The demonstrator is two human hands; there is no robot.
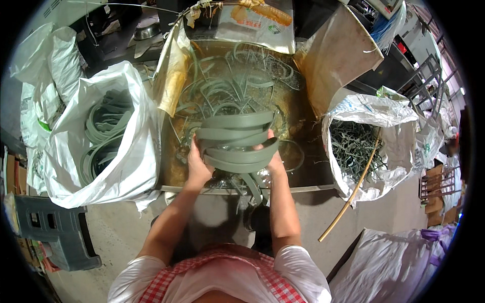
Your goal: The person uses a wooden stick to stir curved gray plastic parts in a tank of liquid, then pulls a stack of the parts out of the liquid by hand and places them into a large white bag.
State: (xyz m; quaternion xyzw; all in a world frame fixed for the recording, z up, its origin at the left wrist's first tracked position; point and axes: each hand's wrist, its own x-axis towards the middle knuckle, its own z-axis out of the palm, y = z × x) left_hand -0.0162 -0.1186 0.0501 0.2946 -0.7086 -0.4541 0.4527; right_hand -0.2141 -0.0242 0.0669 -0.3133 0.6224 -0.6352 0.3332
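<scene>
Between my two hands is a stack of wide grey-green strip loops, held over the near part of a water-filled tub. My left hand closes on the left side of the stack, and my right hand closes on its right side. Some strip ends hang below the stack at the tub's near rim. Thin loose green strips lie in the wet tub beyond, where water splashes down. What the strips are exactly, I cannot tell.
At the left, a white woven sack holds coiled grey-green strips. To the right, another sack contains dark green scraps, with a thin stick leaning out. A dark plastic stool and a wrapped bundle flank me.
</scene>
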